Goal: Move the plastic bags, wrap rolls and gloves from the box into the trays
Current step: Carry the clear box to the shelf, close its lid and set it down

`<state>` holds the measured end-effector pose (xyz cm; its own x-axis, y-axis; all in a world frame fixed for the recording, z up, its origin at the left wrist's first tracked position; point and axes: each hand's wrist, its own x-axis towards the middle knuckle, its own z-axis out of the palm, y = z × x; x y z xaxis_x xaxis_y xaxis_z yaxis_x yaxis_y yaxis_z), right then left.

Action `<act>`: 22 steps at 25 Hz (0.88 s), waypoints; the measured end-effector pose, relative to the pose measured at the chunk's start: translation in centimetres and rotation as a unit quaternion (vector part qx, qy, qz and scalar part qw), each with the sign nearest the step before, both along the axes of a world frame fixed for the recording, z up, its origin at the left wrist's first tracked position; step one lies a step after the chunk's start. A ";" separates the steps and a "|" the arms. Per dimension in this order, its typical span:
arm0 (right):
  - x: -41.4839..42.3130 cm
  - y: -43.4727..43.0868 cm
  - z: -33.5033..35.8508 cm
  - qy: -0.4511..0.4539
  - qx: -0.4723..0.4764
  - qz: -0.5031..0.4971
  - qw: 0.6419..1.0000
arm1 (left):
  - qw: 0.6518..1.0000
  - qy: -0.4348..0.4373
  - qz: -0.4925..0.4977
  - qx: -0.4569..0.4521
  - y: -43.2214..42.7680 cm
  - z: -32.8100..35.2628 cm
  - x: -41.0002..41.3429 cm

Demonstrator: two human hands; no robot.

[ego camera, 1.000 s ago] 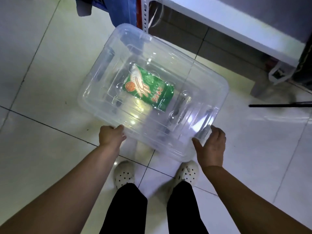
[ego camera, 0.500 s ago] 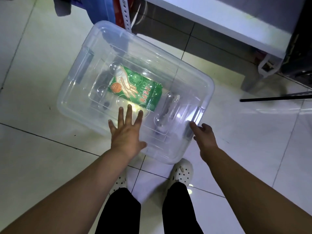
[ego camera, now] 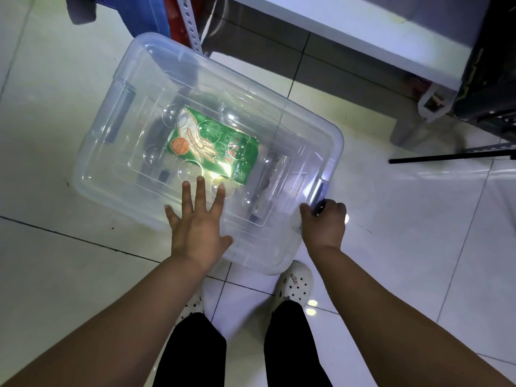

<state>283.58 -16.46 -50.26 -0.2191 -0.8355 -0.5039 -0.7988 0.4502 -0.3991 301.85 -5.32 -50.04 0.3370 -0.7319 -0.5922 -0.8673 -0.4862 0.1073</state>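
Right now the step in hand is looking like opening up, not moving anything yet: the clear box (ego camera: pixel 92 177) is sitting on the tiled floor (ego camera: pixel 55 79) in the centre of the frame w/ its lid (ego camera: pixel 279 118) on. Showing through the lid, approx mid-frame & a bit left, a green glove pack (ego camera: pixel 215 146) is lying flat on the box bottom. That's the only task item I'm making out inside: no bags or wrap rolls are showing, & glare is washing out part of the lid.

L hand (ego camera: pixel 195 233) is lying palm-down on the lid's near edge, lower centre, fingers (ego camera: pixel 199 194) straight & spread, gripping nothing, prob. holding the box down. R hand (ego camera: pixel 324 222) is at the box's right end, centre-right of frame, fingers curling round the dark latch (ego camera: pixel 319 196) there; whether it's popping free I can't tell. A matching far latch (ego camera: pixel 120 115), at the box's upper-left end, is sitting folded down, so prob. clipped.

Next move, as I'm reading it: R hand is needing to pull its latch up & out while L hand is bracing, then the far latch is needing freeing too before the lid is coming off. After that, it's reaching in for the glove pack. No trays are showing anywhere in frame, so where the pack is going can't be judged from here.

A white shelf (ego camera: pixel 363 37) is running across the upper right, a black rod (ego camera: pixel 446 155) is poking in at the right edge, & white clogs (ego camera: pixel 296 280) are showing at bottom centre, just by the box's near corner.
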 end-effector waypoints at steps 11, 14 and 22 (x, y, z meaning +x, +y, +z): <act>15.7 0.0 1.0 -0.078 -0.159 0.430 0.886 | 0.974 -0.103 0.103 -0.175 -1.8 1.5 15.6; 19.0 -0.8 0.5 -0.073 -0.161 0.491 0.853 | 0.972 -0.088 0.165 -0.143 -3.1 0.7 20.1; 20.1 -1.2 -2.4 -0.061 -0.214 0.523 0.823 | 0.826 0.342 0.442 -0.073 -4.4 -2.5 27.4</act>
